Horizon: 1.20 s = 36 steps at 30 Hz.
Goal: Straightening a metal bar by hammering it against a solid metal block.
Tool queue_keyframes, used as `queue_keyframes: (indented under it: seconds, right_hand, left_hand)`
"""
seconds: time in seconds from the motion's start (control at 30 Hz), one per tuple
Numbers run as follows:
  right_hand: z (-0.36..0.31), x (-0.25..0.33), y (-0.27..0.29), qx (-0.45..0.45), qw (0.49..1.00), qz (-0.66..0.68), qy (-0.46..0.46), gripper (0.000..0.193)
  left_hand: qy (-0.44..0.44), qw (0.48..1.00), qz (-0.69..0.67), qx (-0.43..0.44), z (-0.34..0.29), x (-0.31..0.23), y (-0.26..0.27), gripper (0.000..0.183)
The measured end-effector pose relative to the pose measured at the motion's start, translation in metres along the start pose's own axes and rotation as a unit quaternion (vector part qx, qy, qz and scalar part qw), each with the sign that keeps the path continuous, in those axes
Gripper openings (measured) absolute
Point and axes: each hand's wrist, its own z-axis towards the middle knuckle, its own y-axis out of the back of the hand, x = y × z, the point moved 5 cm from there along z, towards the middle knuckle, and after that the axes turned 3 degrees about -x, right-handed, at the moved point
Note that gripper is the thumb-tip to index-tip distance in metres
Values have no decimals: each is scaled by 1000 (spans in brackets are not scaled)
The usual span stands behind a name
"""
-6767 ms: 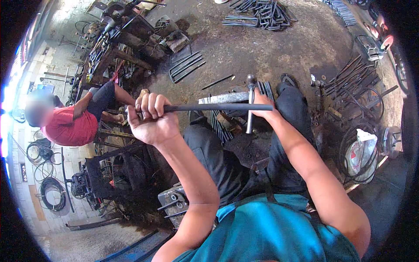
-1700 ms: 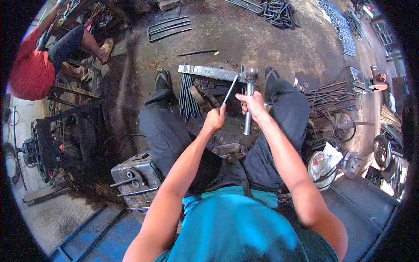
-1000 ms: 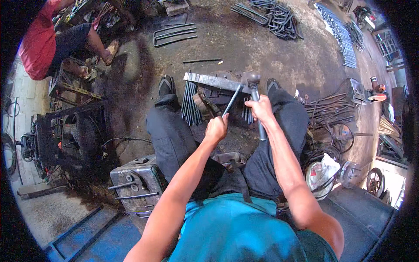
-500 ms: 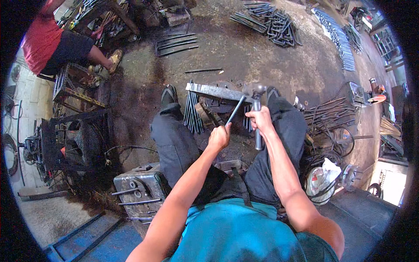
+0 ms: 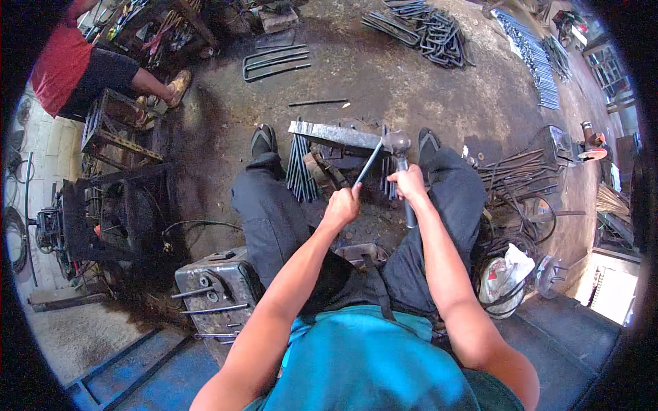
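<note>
My left hand (image 5: 342, 207) is closed round the near end of a thin metal rod (image 5: 369, 166), which slants away to the right. The rod's far end lies at the right part of a thick steel bar (image 5: 336, 133) set crosswise between my feet. My right hand (image 5: 409, 182) grips a hammer (image 5: 402, 163) by its handle. The hammer head is right beside the rod's far end; whether they touch I cannot tell. A bundle of dark rods (image 5: 299, 171) leans under the left end of the steel bar, and more rods (image 5: 388, 179) stand under its right part.
Bent rods (image 5: 277, 63) and a single rod (image 5: 319, 103) lie on the floor ahead, with a heap of bent rods (image 5: 435, 41) farther off. A dark metal box (image 5: 219, 288) sits by my left leg. At right are long rods (image 5: 517, 175) and a white bag (image 5: 507, 277). A person (image 5: 103, 75) sits far left.
The hammer head, blurred before, now shows sharp and slightly lower and to the left, closer to the rod's far end. My left hand keeps its hold on the rod.
</note>
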Motion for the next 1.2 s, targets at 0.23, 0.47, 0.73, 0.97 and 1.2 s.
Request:
queue_keyframes:
  seconds: [0.23, 0.47, 0.73, 0.97, 1.2]
  right_hand:
    - [-15, 8, 2, 33, 996, 85, -22, 23]
    - [-18, 21, -10, 11, 997, 52, 53, 25]
    - [-76, 136, 5, 118, 950, 216, 191, 21]
    - [-23, 97, -34, 115, 974, 157, 112, 22]
    - [-19, 69, -32, 69, 992, 106, -10, 24]
  left_hand:
    - [-40, 996, -57, -46, -8, -15, 22, 43]
    - [-19, 995, 13, -97, -4, -1, 35, 47]
    - [-37, 987, 98, -120, -7, -2, 40, 43]
    - [-80, 979, 111, -153, -6, 6, 35, 38]
    - [-25, 984, 95, -146, -2, 11, 36, 39]
